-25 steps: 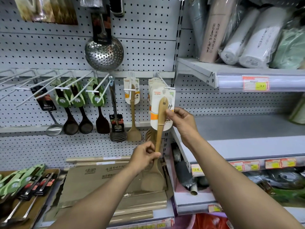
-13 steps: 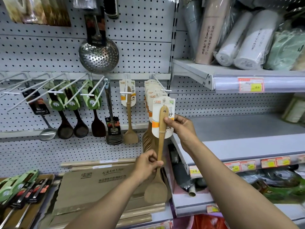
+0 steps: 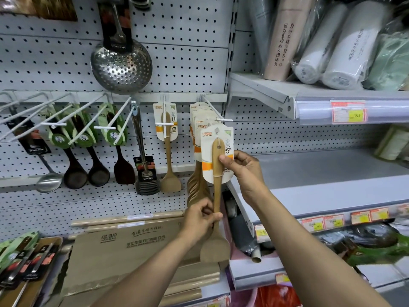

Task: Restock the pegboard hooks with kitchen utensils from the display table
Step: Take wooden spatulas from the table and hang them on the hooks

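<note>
Pegboard backdrop; left hand, right hand fingers clamped on carded wooden spatula; shelf tag "15.9".

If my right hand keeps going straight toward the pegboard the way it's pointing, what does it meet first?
Most likely the stack of carded wooden spatulas on the white hook, just behind the wooden spatula that the right hand pinches. Depth is hard to judge from this one view.

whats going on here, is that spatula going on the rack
A person is restocking a pegboard. The left hand grips the wooden spatula low on its handle, while the right hand pinches its card near the top. It sits just below the hook tip, in front of matching spatulas, not yet hung.
</note>
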Available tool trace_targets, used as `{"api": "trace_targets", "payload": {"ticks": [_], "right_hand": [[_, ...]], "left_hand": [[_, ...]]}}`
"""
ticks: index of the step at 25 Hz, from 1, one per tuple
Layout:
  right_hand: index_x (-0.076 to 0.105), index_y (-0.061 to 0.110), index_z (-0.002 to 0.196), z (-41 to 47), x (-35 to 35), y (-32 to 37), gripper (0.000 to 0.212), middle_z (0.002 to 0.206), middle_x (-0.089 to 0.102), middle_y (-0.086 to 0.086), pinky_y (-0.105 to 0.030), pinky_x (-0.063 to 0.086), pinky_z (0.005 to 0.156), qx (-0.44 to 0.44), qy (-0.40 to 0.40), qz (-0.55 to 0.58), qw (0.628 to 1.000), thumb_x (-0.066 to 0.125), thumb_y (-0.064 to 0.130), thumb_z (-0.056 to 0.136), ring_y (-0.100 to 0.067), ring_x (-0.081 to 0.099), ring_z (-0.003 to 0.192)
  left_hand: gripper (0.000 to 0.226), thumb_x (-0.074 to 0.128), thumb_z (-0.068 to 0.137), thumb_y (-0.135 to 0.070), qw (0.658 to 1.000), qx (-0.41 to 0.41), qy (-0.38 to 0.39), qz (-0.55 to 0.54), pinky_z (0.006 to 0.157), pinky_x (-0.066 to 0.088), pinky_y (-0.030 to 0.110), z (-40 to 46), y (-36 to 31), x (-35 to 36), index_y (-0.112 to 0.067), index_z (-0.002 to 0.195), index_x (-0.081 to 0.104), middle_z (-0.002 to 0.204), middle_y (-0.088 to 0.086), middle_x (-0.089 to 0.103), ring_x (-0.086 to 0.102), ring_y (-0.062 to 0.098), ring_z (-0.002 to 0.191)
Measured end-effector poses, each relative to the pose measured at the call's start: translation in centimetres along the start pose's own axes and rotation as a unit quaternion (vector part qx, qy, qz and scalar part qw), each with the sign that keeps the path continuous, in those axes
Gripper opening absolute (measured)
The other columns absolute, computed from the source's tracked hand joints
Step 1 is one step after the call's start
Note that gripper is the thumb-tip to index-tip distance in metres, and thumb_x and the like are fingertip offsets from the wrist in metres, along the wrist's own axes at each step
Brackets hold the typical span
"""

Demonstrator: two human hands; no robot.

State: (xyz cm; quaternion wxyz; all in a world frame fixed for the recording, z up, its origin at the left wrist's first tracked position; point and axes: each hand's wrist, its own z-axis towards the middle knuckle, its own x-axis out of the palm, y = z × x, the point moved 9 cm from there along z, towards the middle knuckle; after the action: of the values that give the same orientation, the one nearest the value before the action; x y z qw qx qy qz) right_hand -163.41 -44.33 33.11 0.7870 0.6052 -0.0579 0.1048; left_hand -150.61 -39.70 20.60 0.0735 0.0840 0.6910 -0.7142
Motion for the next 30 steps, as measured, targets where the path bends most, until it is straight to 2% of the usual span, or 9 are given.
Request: {"api": "trace_targets", "payload": {"ticks": [4,10,14,17,24,30], "right_hand": [[0.069,0.006,0.084,0.7,0.0,-0.3,0.007,0.078,0.073,-0.002,-0.021,0.052,0.073,0.002,0.012,0.018,1.000,0.075,0.004,0.081,-0.013,0.066,0.072],[0.070,0.007,0.082,1.0,-0.4,-1.9,0.014,0.081,0.072,-0.007,-0.025,0.054,0.076,0.008,0.023,0.018,1.000,0.077,0.014,0.073,-0.019,0.066,0.076],[0.072,0.010,0.082,1.8,-0.5,-2.5,0.007,0.081,0.074,-0.004,-0.025,0.053,0.076,0.011,0.007,0.020,1.000,0.077,0.012,0.077,-0.017,0.066,0.076],[0.070,0.011,0.085,3.2,0.0,-2.3,0.005,0.083,0.074,-0.001,-0.024,0.053,0.077,0.006,0.004,0.004,1.000,0.072,0.006,0.086,-0.014,0.067,0.078],[0.068,0.011,0.104,5.6,0.6,-3.7,0.013,0.102,0.076,-0.007,-0.026,0.056,0.086,0.037,0.013,-0.070,0.997,0.068,0.012,0.091,-0.016,0.071,0.094],[0.068,0.012,0.104,5.9,0.7,-3.7,0.013,0.101,0.075,0.001,-0.023,0.053,0.083,0.043,0.020,-0.077,0.996,0.067,0.010,0.091,-0.011,0.069,0.095]], "left_hand": [[0.028,0.076,0.079,-0.005,1.000,0.008,0.003,0.004,0.063,0.044,0.026,0.9,-0.4,-0.2,-0.016,0.070,0.052,0.065,-0.001,0.055,0.050,0.012,0.064],[0.030,0.077,0.078,-0.010,0.999,-0.002,0.014,0.042,0.064,0.047,0.025,1.2,1.4,0.1,-0.023,0.067,0.053,0.063,-0.011,0.057,0.053,0.000,0.059],[0.031,0.077,0.078,-0.010,0.999,-0.014,0.016,0.039,0.070,0.054,0.042,2.1,1.9,0.2,-0.025,0.067,0.053,0.064,-0.008,0.058,0.056,0.009,0.064],[0.030,0.077,0.079,-0.012,0.999,-0.022,0.008,0.038,0.072,0.056,0.047,3.5,1.6,-0.1,-0.024,0.067,0.052,0.066,-0.004,0.059,0.058,0.015,0.067],[0.026,0.076,0.080,-0.016,0.996,-0.043,-0.030,0.067,0.071,0.054,0.039,6.7,2.4,-0.8,-0.020,0.070,0.053,0.065,-0.005,0.060,0.057,0.013,0.066],[0.026,0.074,0.082,-0.016,0.994,-0.041,-0.034,0.097,0.063,0.043,0.023,7.7,2.3,-0.9,-0.019,0.071,0.052,0.067,-0.008,0.058,0.054,0.009,0.066]]}}
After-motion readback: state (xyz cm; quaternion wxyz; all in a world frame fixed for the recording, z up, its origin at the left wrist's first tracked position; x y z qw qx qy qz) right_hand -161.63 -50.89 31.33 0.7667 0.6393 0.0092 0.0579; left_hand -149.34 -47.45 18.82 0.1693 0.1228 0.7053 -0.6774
